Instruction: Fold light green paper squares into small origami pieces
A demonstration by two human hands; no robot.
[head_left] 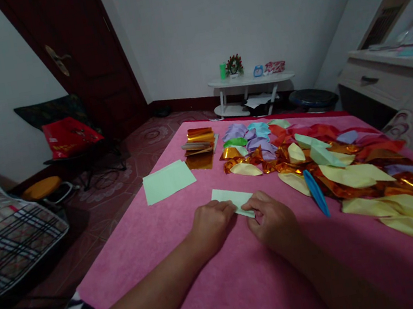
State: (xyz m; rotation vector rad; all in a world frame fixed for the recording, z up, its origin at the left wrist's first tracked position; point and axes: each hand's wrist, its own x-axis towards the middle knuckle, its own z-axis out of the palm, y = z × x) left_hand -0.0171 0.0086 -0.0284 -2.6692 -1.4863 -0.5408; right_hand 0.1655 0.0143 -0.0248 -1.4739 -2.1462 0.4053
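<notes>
Left hand [212, 224] curled, fingertips on the near left side of the pale green folded sheet [235, 197]; pinching or just pressing, can't tell. Right hand [275, 217] grips the sheet's right end, thumb against fingers. Sheet lies on pink cloth [211, 301]. Right of sheet: narrow blue piece [316, 193], then spread of yellow, foil and purple papers [352, 175]. Left of sheet, farther: pale green stack [169, 182]. Beyond sheet: gold foil stack [200, 161]. Far beyond sheet: white table [251, 80], potted plant [234, 65] on top.
</notes>
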